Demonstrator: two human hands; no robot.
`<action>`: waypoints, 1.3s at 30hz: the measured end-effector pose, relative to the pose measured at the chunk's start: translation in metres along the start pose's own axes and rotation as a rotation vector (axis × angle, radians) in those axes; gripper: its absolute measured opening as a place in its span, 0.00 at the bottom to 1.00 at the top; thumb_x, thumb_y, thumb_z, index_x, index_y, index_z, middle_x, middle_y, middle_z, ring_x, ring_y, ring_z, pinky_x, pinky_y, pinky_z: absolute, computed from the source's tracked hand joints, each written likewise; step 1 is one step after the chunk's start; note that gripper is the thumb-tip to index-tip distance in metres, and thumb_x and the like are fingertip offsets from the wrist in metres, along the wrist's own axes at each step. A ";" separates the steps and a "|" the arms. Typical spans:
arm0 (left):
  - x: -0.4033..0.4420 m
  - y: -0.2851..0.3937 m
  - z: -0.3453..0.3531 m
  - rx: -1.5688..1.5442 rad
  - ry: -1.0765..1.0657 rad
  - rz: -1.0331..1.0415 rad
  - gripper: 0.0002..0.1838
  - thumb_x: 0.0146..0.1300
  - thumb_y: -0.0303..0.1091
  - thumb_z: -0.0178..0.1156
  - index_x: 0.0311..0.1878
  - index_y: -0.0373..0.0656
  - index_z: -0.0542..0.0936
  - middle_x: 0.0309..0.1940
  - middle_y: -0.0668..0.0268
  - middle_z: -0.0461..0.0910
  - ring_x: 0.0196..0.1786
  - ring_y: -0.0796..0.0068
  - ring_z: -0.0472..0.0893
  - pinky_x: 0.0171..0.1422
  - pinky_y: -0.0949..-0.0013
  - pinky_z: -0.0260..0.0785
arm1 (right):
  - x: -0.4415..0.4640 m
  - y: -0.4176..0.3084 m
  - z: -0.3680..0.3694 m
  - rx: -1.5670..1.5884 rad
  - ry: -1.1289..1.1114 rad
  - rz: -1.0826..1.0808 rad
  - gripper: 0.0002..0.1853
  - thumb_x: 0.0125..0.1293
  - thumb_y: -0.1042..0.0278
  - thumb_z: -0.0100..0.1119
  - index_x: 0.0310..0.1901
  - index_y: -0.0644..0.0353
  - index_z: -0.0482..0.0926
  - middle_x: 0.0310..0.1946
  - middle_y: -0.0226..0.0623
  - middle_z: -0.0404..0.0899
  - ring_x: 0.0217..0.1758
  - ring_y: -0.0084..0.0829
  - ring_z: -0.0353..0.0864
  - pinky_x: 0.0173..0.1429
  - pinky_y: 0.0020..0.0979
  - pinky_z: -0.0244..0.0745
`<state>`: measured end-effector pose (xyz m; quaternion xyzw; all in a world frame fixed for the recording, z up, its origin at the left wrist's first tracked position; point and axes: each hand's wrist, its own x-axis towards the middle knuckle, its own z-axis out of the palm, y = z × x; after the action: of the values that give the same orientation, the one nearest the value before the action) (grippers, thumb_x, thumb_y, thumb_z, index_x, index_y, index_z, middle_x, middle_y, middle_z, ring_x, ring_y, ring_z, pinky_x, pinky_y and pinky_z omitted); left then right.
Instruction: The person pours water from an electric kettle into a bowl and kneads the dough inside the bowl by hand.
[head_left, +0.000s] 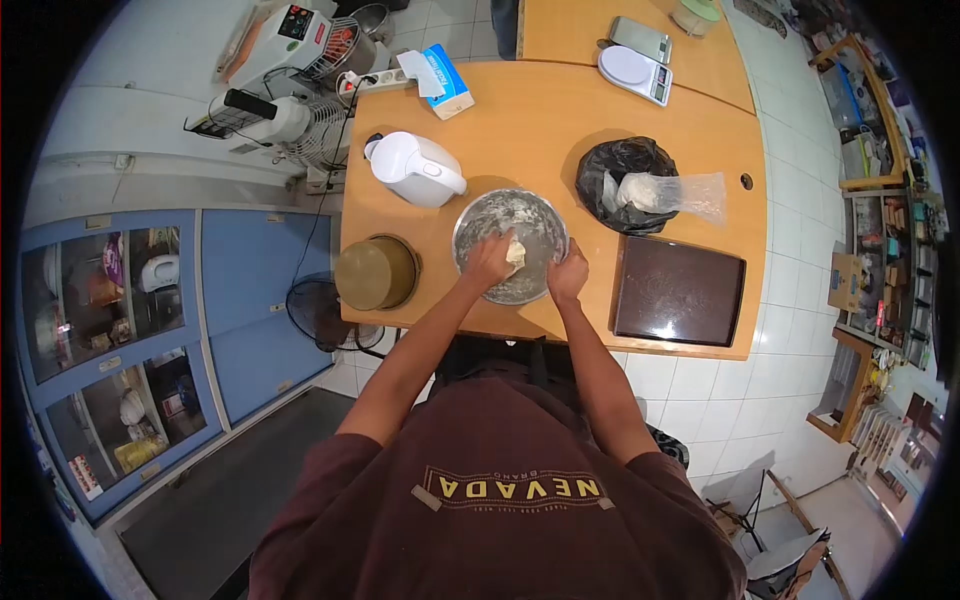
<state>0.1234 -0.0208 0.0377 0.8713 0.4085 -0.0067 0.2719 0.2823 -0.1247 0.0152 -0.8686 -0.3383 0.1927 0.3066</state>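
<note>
A round metal bowl (541,240), its inside smeared with flour, stands near the front edge of the wooden table. Inside it, my left hand (489,260) is closed on a pale lump of dough (515,256), left of the bowl's middle. My right hand (568,272) grips the bowl's rim on the right side, fingers wrapped over the edge. Part of the dough is hidden behind the fingers of my left hand.
Around the bowl on the table (520,100) are a white pitcher (412,168), a brown container (370,273), a black bag (622,160) with a clear bag, a dark tray (678,290), a tissue box (447,85) and a white scale (635,72).
</note>
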 end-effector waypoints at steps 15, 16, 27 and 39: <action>-0.023 0.008 0.010 -0.024 0.007 -0.155 0.44 0.52 0.40 0.73 0.73 0.44 0.67 0.70 0.39 0.60 0.65 0.37 0.72 0.70 0.45 0.66 | -0.001 0.003 0.005 0.004 -0.004 -0.034 0.21 0.45 0.75 0.70 0.44 0.64 0.77 0.38 0.54 0.84 0.42 0.56 0.84 0.49 0.49 0.79; -0.019 0.013 0.008 0.030 -0.058 -0.181 0.45 0.51 0.41 0.74 0.73 0.44 0.67 0.70 0.40 0.60 0.65 0.37 0.72 0.71 0.42 0.65 | -0.003 0.004 0.006 0.004 -0.004 -0.041 0.21 0.45 0.75 0.70 0.44 0.64 0.77 0.38 0.54 0.84 0.42 0.57 0.84 0.49 0.49 0.79; 0.002 0.008 0.008 0.117 -0.364 -0.099 0.55 0.47 0.43 0.77 0.75 0.41 0.58 0.69 0.52 0.69 0.68 0.42 0.71 0.71 0.45 0.68 | -0.003 -0.005 0.003 -0.009 -0.040 -0.037 0.20 0.47 0.73 0.71 0.44 0.64 0.78 0.39 0.53 0.83 0.44 0.56 0.84 0.50 0.48 0.79; -0.009 0.002 0.056 0.063 0.201 -0.165 0.39 0.50 0.41 0.72 0.68 0.45 0.73 0.61 0.53 0.72 0.64 0.46 0.72 0.63 0.44 0.69 | -0.005 -0.007 0.006 0.001 -0.014 -0.051 0.26 0.45 0.77 0.67 0.51 0.69 0.78 0.39 0.60 0.83 0.44 0.61 0.83 0.51 0.49 0.79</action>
<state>0.1303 -0.0554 -0.0070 0.8391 0.5037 0.0454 0.2004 0.2721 -0.1214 0.0157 -0.8582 -0.3623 0.1909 0.3095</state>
